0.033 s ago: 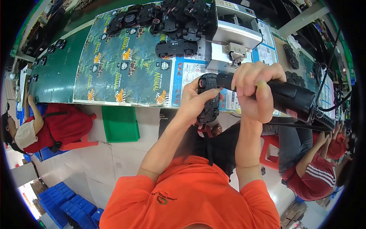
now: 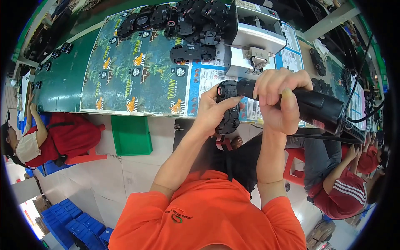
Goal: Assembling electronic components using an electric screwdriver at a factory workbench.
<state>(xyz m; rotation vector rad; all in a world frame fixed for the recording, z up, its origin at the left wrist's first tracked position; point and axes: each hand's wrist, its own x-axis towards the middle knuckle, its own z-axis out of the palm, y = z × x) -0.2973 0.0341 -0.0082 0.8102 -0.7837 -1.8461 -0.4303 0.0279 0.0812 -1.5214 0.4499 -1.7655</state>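
Note:
My left hand (image 2: 213,110) grips a black toy car (image 2: 228,109) upright on its end at the table's front edge, thumb across it. A red-ringed wheel shows near its top. My right hand (image 2: 282,98) is wrapped round a black electric screwdriver (image 2: 318,106) held nearly level, its tip end pointing left at the car. Tip and car meet close by my left thumb; whether a screw sits there is hidden.
Several black toy car bodies (image 2: 187,25) lie heaped at the back, beside a silver screw-feeding machine (image 2: 254,41). Printed sheets (image 2: 125,79) cover the green table (image 2: 62,87). A green tray (image 2: 132,135) is below the edge. Co-workers (image 2: 75,133) sit at left and right.
My hands, the car and the screwdriver look unmoved. At the far left, the co-worker's hand has shifted, and one small dark item near it no longer shows.

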